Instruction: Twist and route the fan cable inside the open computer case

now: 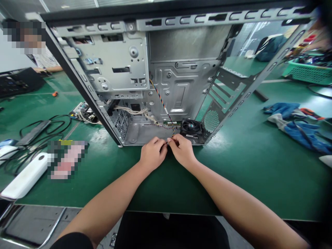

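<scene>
An open computer case (181, 84) stands on the green table before me, its metal inside facing me. From behind the drive bay (121, 62) a multicoloured twisted cable (161, 99) runs down to my hands. My left hand (154, 152) and my right hand (182, 148) meet at the case's front lower edge, both with pinched fingers. The cable ends in my right fingers; a small dark piece between the hands is too small to make out. A black cooling fan (191, 128) lies on the case floor, right of my hands. Behind them rests a green memory stick (171, 123).
White cables (135, 110) hang inside the case at left. Left on the table are a circuit board (84, 112), a white power strip (28, 176) and black cords. Blue-grey gloves (298, 128) and a green basket (308, 71) stand right. Another person sits at far left.
</scene>
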The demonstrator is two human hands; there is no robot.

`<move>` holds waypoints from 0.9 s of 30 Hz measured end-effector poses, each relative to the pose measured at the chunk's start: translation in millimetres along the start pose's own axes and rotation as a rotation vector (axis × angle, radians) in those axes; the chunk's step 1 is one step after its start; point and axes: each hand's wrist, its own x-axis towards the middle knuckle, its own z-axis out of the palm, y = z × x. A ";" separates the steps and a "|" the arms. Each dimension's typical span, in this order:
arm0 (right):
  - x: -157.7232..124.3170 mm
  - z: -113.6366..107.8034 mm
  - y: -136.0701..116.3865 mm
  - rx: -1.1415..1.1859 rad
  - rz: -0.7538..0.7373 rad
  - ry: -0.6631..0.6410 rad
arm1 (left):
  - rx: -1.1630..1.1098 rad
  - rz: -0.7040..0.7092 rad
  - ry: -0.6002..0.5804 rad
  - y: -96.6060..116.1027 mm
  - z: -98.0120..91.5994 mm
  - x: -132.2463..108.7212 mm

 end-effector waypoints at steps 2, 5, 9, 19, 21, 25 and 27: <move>0.2 0.1 0.2 0.005 0.000 0.005 | -0.005 -0.004 -0.001 0.1 -0.1 0.0; 0.7 0.4 1.0 0.009 -0.022 0.003 | -0.018 -0.009 -0.011 0.6 -0.7 0.2; 0.9 1.0 2.0 0.018 -0.053 -0.019 | -0.037 -0.009 -0.051 2.2 -2.7 1.1; 1.8 0.1 0.9 0.046 -0.052 -0.045 | -0.074 0.007 -0.087 2.2 -2.1 2.4; 1.0 0.2 -0.2 0.056 -0.038 -0.051 | -0.033 0.010 -0.068 2.7 -2.6 0.8; -1.1 0.6 -3.3 0.084 -0.036 -0.091 | 0.061 -0.009 -0.053 3.5 -5.1 -1.9; -1.4 0.5 -4.5 0.098 -0.030 -0.097 | 0.082 0.001 -0.053 3.4 -5.7 -2.3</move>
